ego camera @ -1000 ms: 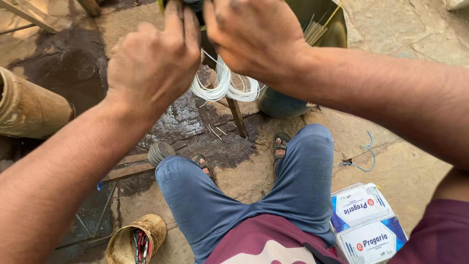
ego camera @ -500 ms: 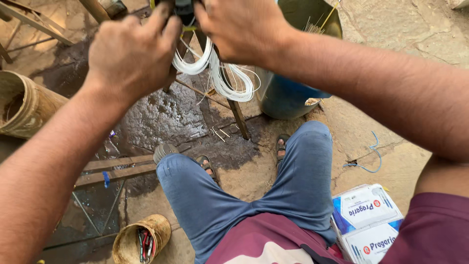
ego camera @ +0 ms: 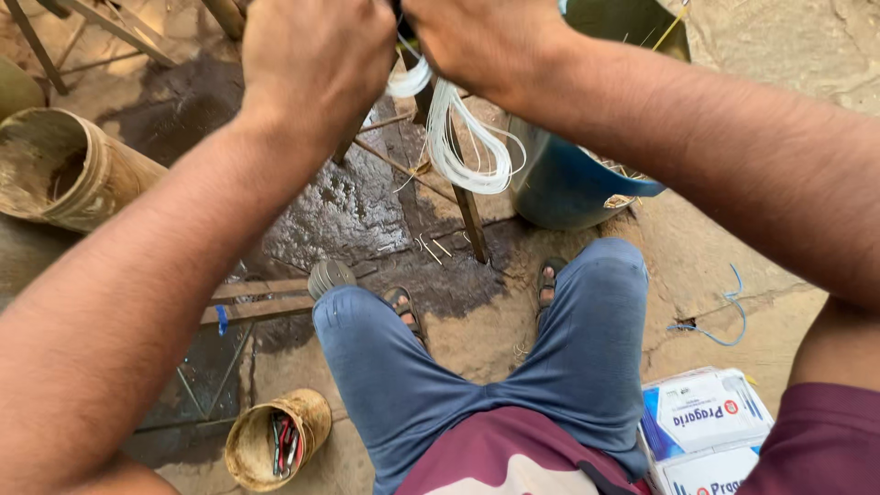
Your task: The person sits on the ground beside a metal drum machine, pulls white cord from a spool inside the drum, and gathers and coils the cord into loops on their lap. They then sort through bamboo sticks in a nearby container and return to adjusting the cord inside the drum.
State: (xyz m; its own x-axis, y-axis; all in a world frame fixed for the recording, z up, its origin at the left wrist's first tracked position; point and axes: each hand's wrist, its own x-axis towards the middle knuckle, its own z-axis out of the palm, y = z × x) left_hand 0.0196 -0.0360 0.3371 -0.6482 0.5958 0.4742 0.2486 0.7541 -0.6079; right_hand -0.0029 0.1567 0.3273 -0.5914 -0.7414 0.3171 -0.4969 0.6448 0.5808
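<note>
**Both hands closed at the top of a hanging wire coil**

At far left a mud-caked bucket [ego camera: 69, 170] lies tipped on its side; below it a small tin of tools [ego camera: 275, 442] stands on the ground, near flat wooden slats [ego camera: 261, 301]; the left hand [ego camera: 316, 60] is fisted, knuckles up, though what its fingers pinch is hidden at the frame's top edge; just beside it the right hand [ego camera: 486, 41] is likewise clenched, gripping the upper end of the coil of white wire [ego camera: 467, 137]; the coil hangs from the hands in loose loops, its long axis roughly vertical, its bottom curve swung slightly rightward, over wet ground and a slanted wooden stake [ego camera: 469, 215]; judging by the many loops gathered, the winding looks well along, but the loops lie untied and slack; right of them sits a blue bucket [ego camera: 573, 188]; a blue wire scrap [ego camera: 720, 325] lies further right; white cartons [ego camera: 701, 431] sit at the lower right.
</note>
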